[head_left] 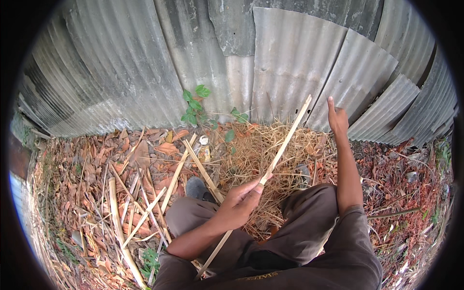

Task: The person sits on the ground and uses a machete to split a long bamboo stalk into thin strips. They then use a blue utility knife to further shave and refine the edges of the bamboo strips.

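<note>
My left hand [240, 203] is closed around a long, pale split bamboo strip [286, 141]. The strip slants from in front of the metal fence, through my fingers, down past my lap. My right hand [338, 119] is raised to the right of the strip's upper end, apart from it. One digit of it points up and the other fingers are curled; whatever they hold, if anything, is hidden. Under the strip, between my knees, lies a heap of straw-coloured shavings [256, 164].
A corrugated metal fence [295, 58] stands close in front. Several bamboo strips [180, 169] and a thicker pole [117, 217] lie on dry leaves at the left. A green leafy plant [192, 106] grows at the fence's foot. A thin stick [394, 213] lies at the right.
</note>
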